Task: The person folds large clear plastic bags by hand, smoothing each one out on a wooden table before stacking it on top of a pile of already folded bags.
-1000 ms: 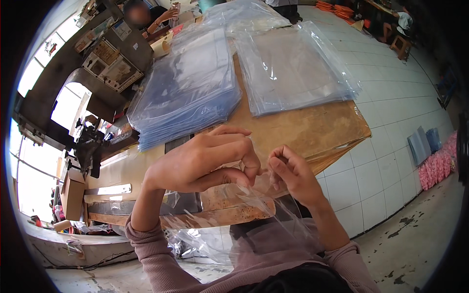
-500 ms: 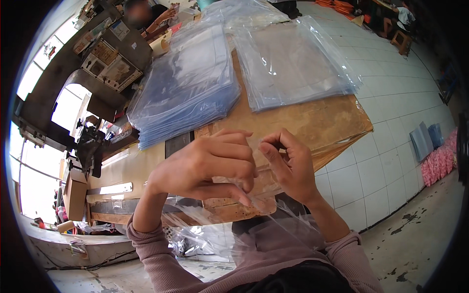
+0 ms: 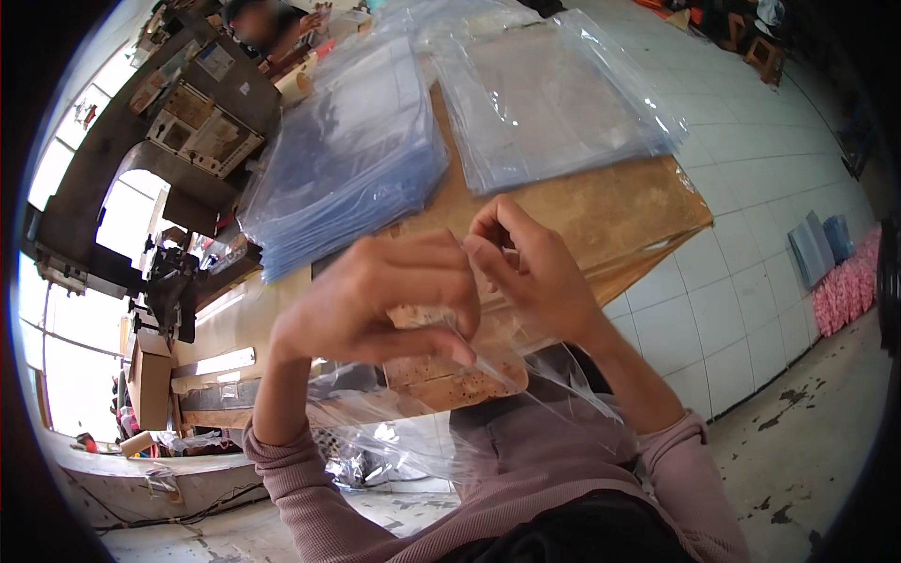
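Over the near edge of the table, my left hand (image 3: pixel 380 300) is curled with its thumb toward the fingers, gripping a thin clear plastic sheet (image 3: pixel 413 438). The crumpled sheet hangs below both hands and spreads across my lap. Close by on the right, my right hand (image 3: pixel 540 277) has its thumb and bent forefinger pinched together. What lies between those fingertips is too small to make out. Beyond my hands lie a thick stack of bluish clear plastic sleeves (image 3: pixel 343 155) on the left and a second stack of clear sleeves (image 3: pixel 563 108) on the right.
The brown-covered table (image 3: pixel 610 208) ends at a corner on the right. A large dark machine (image 3: pixel 169 286) stands at left, near a metal ruler (image 3: pixel 221 362) and a cardboard box (image 3: pixel 150 380). Another person (image 3: pixel 272 33) is at the far left. Pink bundles (image 3: pixel 849 291) lie right.
Both hands have moved slightly up and to the left, and the right hand is now nearer the left. The view has shifted a little; the stacks lie as before.
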The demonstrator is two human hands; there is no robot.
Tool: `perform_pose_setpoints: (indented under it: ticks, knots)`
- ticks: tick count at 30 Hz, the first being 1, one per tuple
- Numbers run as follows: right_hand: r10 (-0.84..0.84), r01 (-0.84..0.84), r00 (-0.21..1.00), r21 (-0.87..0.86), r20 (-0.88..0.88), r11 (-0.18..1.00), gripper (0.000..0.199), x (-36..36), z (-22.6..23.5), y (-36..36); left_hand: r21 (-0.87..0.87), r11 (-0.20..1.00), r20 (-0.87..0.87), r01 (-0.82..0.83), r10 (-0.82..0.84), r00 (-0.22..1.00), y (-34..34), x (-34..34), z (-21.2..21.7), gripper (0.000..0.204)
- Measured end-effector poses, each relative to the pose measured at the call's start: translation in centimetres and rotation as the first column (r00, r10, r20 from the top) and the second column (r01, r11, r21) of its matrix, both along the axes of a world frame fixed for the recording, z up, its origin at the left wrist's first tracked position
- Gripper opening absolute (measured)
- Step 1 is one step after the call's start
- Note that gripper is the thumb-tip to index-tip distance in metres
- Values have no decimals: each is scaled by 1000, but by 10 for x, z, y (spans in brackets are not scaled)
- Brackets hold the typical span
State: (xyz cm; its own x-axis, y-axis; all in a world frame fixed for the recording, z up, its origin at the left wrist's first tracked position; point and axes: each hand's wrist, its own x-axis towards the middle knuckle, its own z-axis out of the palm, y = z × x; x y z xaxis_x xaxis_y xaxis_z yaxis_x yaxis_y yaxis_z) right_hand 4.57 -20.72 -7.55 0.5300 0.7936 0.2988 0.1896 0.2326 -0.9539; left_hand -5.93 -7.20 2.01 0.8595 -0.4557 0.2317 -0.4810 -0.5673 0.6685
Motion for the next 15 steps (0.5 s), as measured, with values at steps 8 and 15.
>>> perform_pose_setpoints:
  ticks: [8,15]
  knots:
    - [441,-491,786,-5,-433,871,22,-2,-35,-50,-113,991,61,-72,80,995,30,-3,-3,21]
    - [247,-309,944,-329,-218,892,38,-10,-19,-72,35,974,-89,-223,225,970,25,-4,-2,17]
